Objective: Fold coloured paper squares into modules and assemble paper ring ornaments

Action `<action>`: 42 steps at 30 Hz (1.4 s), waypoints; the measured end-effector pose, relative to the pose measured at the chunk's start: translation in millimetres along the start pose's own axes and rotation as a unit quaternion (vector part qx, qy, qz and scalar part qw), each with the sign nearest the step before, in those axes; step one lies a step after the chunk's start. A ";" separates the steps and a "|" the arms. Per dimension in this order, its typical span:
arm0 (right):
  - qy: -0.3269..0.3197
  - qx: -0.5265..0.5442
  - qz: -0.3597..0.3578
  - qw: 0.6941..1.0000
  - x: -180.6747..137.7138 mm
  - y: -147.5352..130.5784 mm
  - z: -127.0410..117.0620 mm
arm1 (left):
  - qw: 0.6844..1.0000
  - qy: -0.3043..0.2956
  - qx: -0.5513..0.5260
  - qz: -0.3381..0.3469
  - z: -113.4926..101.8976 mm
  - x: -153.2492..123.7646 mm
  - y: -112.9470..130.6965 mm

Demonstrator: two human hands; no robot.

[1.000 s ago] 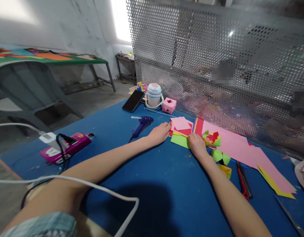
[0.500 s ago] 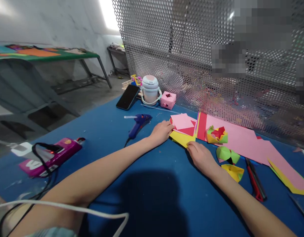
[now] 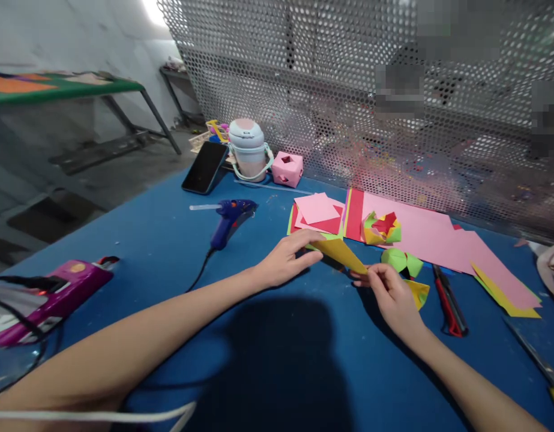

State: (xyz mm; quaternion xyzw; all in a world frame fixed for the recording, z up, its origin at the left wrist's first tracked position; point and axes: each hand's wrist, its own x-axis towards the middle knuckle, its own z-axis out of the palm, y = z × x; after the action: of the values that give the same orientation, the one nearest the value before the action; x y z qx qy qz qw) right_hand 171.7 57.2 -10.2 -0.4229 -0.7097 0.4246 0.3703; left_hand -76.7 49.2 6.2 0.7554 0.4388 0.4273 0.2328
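Note:
A sheet of yellow paper (image 3: 342,254), lifted off the table and seen at a slant, spans the gap between my two hands. My right hand (image 3: 396,300) pinches its right corner between thumb and fingers. At the sheet's left end, my left hand (image 3: 286,259) has its fingers along the upper edge and its thumb lower down, loosely around it. Just behind lies a stack of pink, red and green paper squares (image 3: 319,210). Beside my right hand are a green folded paper piece (image 3: 400,261) and a yellow one (image 3: 419,294), partly covered by the hand.
A blue glue gun (image 3: 227,222) lies to the left, with a purple power strip (image 3: 65,294) nearer me. Behind stand a phone (image 3: 206,168), a lidded container (image 3: 248,150) and a pink paper cube (image 3: 287,168). A red cutter (image 3: 450,303) and pink sheets (image 3: 412,222) are right.
The yellow paper has come off the stack toward me and is raised and tilted. My right hand has shifted right with its corner. The view has turned slightly right.

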 end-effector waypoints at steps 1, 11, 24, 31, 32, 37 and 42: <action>0.005 0.044 0.022 0.999 1.0 -1.4 0.6 | 1.000 0.010 0.000 0.007 2.3 -0.7 0.4; 0.024 0.143 0.018 0.989 -0.8 -16.2 2.6 | 0.913 0.050 -0.308 -0.264 23.3 -5.3 29.7; -0.084 -0.149 0.023 0.985 5.7 -12.2 -7.4 | 0.957 -0.042 -0.112 -0.265 27.0 -6.6 20.1; 0.007 -0.250 -0.121 0.961 0.5 -7.1 -3.0 | 0.978 -0.107 0.069 -0.163 27.7 -10.9 17.1; 0.010 -0.253 -0.154 0.955 -0.7 -6.6 -2.4 | 0.980 -0.109 0.100 -0.131 28.1 -11.1 15.6; -0.094 -0.289 -0.285 0.909 -6.0 -8.8 -1.0 | 0.978 -0.156 0.141 -0.015 21.5 -6.7 5.7; -0.142 -0.348 -0.331 0.866 -8.2 -10.9 -1.6 | 0.974 -0.212 0.074 -0.011 7.8 0.3 1.2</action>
State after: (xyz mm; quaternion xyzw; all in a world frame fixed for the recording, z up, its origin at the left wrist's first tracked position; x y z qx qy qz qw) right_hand 173.0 47.1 -1.1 -0.1998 -0.9546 0.0586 0.2130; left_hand -69.5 49.0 3.1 0.8389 0.4180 0.2217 0.2690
